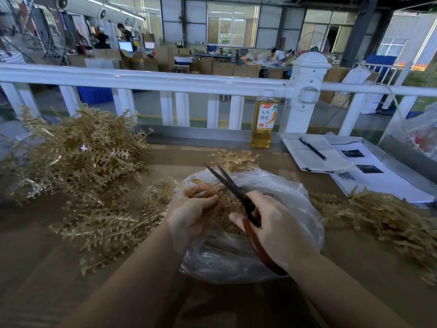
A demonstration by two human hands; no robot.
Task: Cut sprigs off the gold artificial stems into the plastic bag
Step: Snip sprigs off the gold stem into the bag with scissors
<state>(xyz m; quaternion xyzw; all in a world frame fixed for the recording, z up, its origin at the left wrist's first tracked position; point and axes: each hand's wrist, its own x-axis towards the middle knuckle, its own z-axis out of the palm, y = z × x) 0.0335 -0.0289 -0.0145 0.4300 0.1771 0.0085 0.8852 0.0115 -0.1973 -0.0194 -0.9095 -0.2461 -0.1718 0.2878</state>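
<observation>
Head view: spiky gold stems (78,157), heaped.

Gold stems (78,157) are showing dull gold at the left of the frame, on a brown counter (35,268). The plastic bag (295,200) at centre is looking clear and whitish. The scissors (236,192) are showing black blades and reddish-brown handles. At upper centre, a bottle (263,124) is glowing amber under an orange-and-white label before a white railing (142,79).

Your left hand (191,214) and right hand (276,223) are bare, both forearms uncovered, with no sleeve, glove, ring or watch showing.
</observation>
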